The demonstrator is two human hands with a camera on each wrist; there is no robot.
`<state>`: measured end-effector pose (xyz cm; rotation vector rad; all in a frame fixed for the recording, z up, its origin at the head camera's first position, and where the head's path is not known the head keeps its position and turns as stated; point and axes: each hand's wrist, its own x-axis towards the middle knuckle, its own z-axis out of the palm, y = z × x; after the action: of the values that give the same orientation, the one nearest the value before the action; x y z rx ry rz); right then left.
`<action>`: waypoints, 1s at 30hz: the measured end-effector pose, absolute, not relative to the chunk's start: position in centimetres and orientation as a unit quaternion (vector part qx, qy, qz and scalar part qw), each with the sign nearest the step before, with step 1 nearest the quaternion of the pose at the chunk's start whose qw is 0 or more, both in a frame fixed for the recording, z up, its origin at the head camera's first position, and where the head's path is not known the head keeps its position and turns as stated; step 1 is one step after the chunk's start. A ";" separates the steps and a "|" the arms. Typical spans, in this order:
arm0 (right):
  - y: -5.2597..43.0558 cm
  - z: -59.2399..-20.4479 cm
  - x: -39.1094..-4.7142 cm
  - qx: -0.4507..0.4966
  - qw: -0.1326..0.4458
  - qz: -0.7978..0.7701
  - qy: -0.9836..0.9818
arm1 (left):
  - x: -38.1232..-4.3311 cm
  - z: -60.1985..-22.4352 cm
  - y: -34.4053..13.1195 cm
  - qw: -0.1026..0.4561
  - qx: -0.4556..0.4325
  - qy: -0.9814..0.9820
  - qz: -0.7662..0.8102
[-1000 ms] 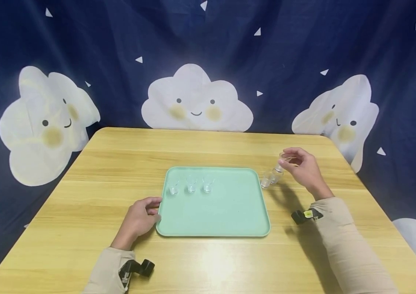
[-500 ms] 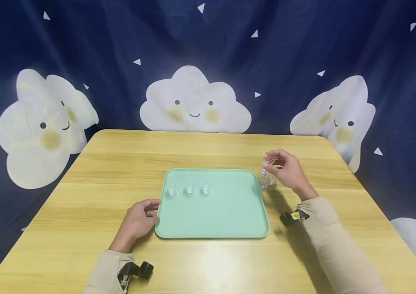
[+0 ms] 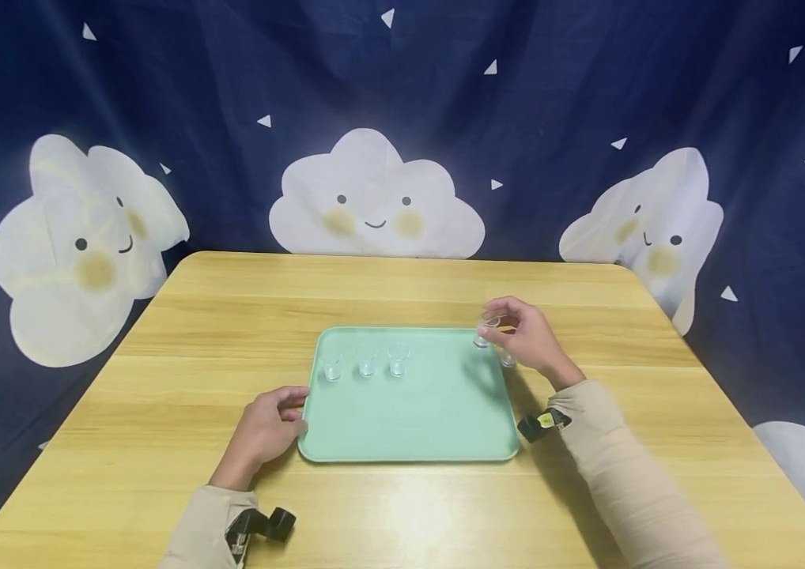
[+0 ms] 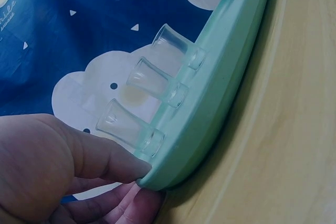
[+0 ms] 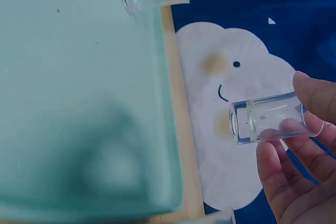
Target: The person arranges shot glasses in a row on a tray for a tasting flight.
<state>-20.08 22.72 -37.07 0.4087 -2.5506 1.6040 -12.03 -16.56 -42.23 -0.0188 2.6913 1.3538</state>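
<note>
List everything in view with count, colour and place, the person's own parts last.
Tray: one, mint green, on the table.
Shot glasses: three, clear, in a row in the tray's far left part.
Held shot glass: one, clear, in the right hand.
Shot glass beside the tray: at least one, clear, partly hidden.
Table: one, light wood, under the tray.
Backdrop: one, dark blue, cloud-printed, behind the table.
Wrist cameras: two, black, at the cuffs.
Sleeves: two, beige.
Left hand: one, at the tray's left rim.
Right hand: one, near the tray's far right corner.

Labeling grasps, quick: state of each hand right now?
Left hand: closed, pinching the edge of the green tray.
Right hand: closed, holding a clear glass near its rim.
</note>
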 end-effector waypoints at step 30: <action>18.2 -39.6 -20.4 0.187 0.021 0.489 -0.852 | -12.1 -42.1 -16.5 0.070 -0.010 0.893 0.444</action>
<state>-20.38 18.20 -39.64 0.5789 -2.6401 1.5162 -12.11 -16.53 -42.12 -0.0298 2.6871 1.3374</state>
